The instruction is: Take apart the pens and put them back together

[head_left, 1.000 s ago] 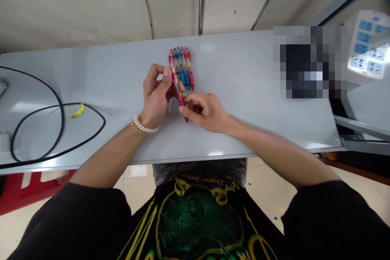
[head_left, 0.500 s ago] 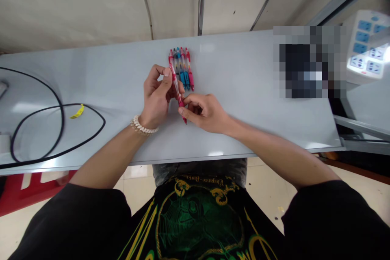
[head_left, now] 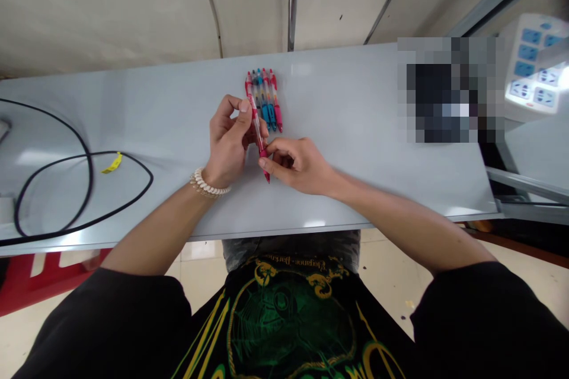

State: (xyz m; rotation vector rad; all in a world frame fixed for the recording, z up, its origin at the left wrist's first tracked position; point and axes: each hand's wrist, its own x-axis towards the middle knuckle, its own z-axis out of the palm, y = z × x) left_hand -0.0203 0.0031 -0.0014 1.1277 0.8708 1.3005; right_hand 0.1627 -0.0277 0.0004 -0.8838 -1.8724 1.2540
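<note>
Red pen (head_left: 256,125), pinched by left hand (head_left: 230,136) and, nearer its tip (head_left: 267,178), right hand (head_left: 297,164), has just swung that tip slightly leftward, so I judge work there continues.

I see a black cable (head_left: 90,155) looped on the left end of the pale table (head_left: 364,130), a yellow tag (head_left: 112,163) touching it. Toward the table's right end, pixelation blurs a dark shape (head_left: 438,100) I cannot identify, and beyond that end I have a white power strip (head_left: 528,53) with blue sockets. Something red (head_left: 48,280) with cut-outs sits below the table's near left edge; a pale wall (head_left: 124,12) stands behind its far edge.
</note>
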